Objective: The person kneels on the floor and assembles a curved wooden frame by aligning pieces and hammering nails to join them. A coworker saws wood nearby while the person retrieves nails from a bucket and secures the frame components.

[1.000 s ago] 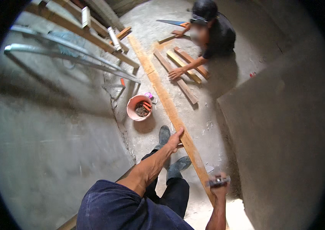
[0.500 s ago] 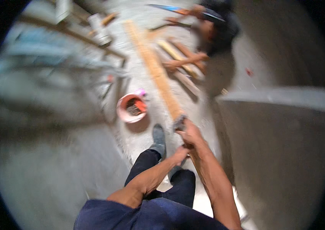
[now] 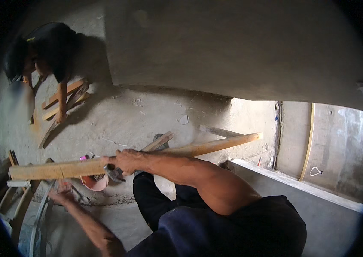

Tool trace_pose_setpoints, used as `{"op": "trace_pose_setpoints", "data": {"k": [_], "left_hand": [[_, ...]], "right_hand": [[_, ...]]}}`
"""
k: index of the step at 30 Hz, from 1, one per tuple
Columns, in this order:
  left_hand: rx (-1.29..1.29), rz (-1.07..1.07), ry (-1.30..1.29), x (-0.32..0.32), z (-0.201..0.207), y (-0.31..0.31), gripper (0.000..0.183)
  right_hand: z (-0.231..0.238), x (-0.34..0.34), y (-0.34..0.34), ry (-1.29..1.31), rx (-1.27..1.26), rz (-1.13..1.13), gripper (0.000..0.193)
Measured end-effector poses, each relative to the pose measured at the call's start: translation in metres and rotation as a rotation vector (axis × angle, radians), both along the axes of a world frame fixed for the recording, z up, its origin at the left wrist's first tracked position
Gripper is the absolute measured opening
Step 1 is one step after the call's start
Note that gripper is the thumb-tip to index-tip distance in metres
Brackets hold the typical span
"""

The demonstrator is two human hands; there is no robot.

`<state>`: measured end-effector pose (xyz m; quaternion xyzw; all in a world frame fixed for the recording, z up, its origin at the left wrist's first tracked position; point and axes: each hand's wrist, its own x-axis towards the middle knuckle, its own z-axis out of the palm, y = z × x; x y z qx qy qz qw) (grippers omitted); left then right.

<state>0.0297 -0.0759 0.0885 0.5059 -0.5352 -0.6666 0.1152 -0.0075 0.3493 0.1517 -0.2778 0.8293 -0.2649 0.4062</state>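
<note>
A long wooden board (image 3: pixel 78 168) spans the view from the left side to the right of my legs. My right hand (image 3: pixel 126 162) is closed around a hammer with a metal head (image 3: pixel 114 173), gripping it close to the head and against the board. What looks like its wooden handle (image 3: pixel 159 141) sticks out beyond the hand. Whether the fingers also hold the board I cannot tell. My left hand (image 3: pixel 62 193) is just below the board's left part, its fingers smeared by motion. A pinkish bucket (image 3: pixel 95 183) is partly hidden behind the board.
A wooden frame (image 3: pixel 22 201) stands at the left, by the board's end. At the upper left, a co-worker (image 3: pixel 51 47) crouches with a hand on several short wood pieces (image 3: pixel 63 94). A grey panel-like surface (image 3: pixel 233 47) hangs over the top. A ledge (image 3: pixel 297 184) runs along the right.
My view has swung right, so the co-worker and bucket now appear further left. The board now lies crosswise. My left hand has moved away from my right hand, out to the left.
</note>
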Motion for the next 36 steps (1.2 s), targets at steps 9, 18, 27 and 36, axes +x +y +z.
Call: {"op": "trace_pose_setpoints", "data": {"k": [9,18,27,36], "left_hand": [[-0.523,-0.063,0.091,-0.117,0.026,-0.070,0.083],[-0.104,-0.141,0.212,-0.095,-0.049,0.155,0.084],[0.550,-0.254,0.259,-0.080,-0.134,0.307,0.066],[0.650,-0.367,0.430,-0.079,-0.168,0.300,0.037]], "right_hand": [[0.047,-0.006,0.057,-0.071,-0.030,0.063,0.114],[0.041,0.000,0.280,-0.043,0.107,0.037,0.114],[-0.050,-0.009,0.432,-0.036,0.209,0.013,0.115],[-0.088,-0.012,0.442,0.058,0.277,-0.062,0.110]]}}
